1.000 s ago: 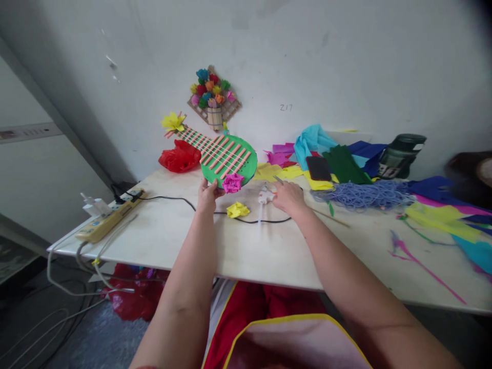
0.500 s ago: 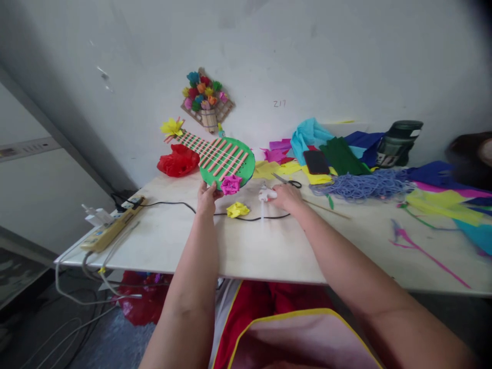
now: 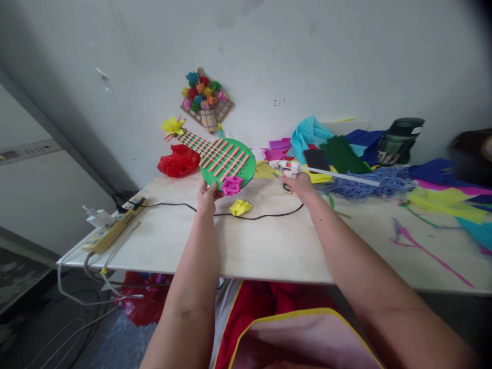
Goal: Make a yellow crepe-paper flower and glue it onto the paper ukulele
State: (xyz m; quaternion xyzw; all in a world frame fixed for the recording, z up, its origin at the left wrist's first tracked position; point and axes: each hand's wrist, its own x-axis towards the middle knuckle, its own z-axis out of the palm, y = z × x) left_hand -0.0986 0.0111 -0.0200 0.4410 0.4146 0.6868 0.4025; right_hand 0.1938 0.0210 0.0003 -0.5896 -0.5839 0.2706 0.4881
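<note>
My left hand [image 3: 208, 197] is closed on the lower edge of a green lute-shaped craft [image 3: 226, 151], tilted up above the table. Pink sticks and pale strings run across it. A yellow paper flower [image 3: 172, 126] sits at its neck end and a magenta paper flower [image 3: 232, 185] on its lower edge. My right hand [image 3: 299, 185] grips a white hot glue gun [image 3: 286, 166], its nozzle pointing left toward the craft but apart from it. A long glue stick [image 3: 342, 175] sticks out of its back. A loose yellow paper flower [image 3: 240, 207] lies on the table between my hands.
A power strip [image 3: 111, 230] with plugs lies at the left edge; a black cord [image 3: 265, 217] crosses the table. Red paper [image 3: 179, 161] is behind the craft. Scissors [image 3: 287, 188], a phone [image 3: 316, 160], crepe paper [image 3: 344, 155], blue-violet string [image 3: 369, 183] and a dark bottle [image 3: 400, 142] lie rightward.
My right hand has lifted the glue gun up and to the right, turning it so that the glue stick points right instead of down. The craft in my left hand has hardly moved.
</note>
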